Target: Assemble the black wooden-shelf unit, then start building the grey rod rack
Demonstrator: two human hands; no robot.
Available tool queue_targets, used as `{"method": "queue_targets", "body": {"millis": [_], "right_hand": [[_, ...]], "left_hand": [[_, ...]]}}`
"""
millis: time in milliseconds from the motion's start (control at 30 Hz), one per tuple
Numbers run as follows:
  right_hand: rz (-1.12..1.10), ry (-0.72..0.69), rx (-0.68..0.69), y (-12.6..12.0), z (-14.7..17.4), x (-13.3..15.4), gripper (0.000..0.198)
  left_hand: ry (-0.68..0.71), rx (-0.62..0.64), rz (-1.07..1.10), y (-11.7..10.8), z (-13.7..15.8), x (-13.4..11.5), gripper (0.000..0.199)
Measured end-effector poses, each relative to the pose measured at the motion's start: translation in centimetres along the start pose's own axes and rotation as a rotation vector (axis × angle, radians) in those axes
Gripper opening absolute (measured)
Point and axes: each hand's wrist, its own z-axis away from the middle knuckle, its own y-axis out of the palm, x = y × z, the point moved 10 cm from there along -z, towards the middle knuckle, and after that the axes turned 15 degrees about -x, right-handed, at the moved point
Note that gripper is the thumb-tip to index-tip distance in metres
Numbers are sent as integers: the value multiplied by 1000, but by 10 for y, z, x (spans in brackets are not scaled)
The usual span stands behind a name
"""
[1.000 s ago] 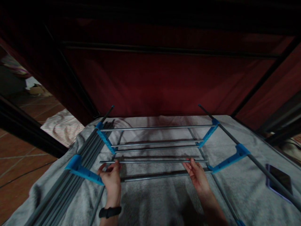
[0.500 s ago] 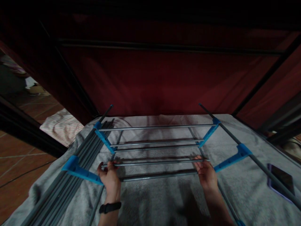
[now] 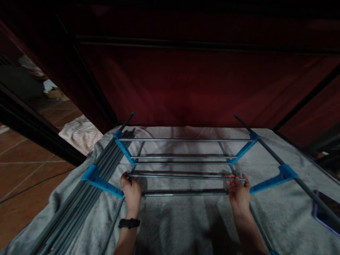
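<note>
A loose grey metal rod (image 3: 183,177) lies level between my hands, across a part-built rack of grey tubes and blue plastic brackets. My left hand (image 3: 132,194), wearing a black wristband (image 3: 129,223), pinches its left end beside the near left blue bracket (image 3: 102,184). At the other end, my right hand (image 3: 238,193) has its fingers curled on the rod near the right blue bracket (image 3: 275,179). Just below runs another crossbar (image 3: 186,193), its left end hidden behind my left hand. Farther back, several crossbars (image 3: 186,140) join the two sides.
Several loose grey tubes (image 3: 87,202) lie bundled along the left side on a grey blanket (image 3: 180,226). A phone (image 3: 326,210) rests at the right edge. Behind the rack stands a dark red panel (image 3: 186,88). Striped cloth (image 3: 79,134) lies on the tiled floor (image 3: 34,170) to the left.
My view has shifted slightly, so the scene sits farther right and higher. The fingers of my right hand, flatter before, are now curled round the rod's right end. My left hand stays at its end.
</note>
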Motion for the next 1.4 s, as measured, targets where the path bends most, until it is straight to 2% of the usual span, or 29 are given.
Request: {"method": "queue_targets", "body": {"millis": [67,133,233,300,400,567,800,967,1067,1200,1400], "right_hand": [[4,-9,-13,1,-4,-1,64],[-5,-23,-38,0,-9,-2,63],[-18,-37,-77,-3,-16,-4,60],[-13,-46,-71,-2,-19,-5,59],[1,-72,-58,-1,-21,-4,60],[26,-91,-51,-2,-18,-4,61],[-48,-103,-45,-4,-20,-3,65],[-69,-123,-88,-7,-24,-4,59],[-68,-120,-111,-7,-22,-5,58],[-27,-129,-142,-6,-14,-2,55],[-25,-110,-82,6,-2,1,61]], "left_hand": [[151,67,-173,2,5,-17,52],[271,132,-326,3,11,-31,57],[362,224,-510,3,20,-39,44],[393,272,-600,3,24,-37,34],[430,282,-649,2,27,-35,29],[433,306,-685,4,28,-29,30],[482,323,-752,7,32,-32,31],[473,314,-715,8,31,-32,32],[446,280,-591,4,29,-32,35],[309,228,-379,-5,22,-27,45],[147,117,-184,-6,1,-24,28]]}}
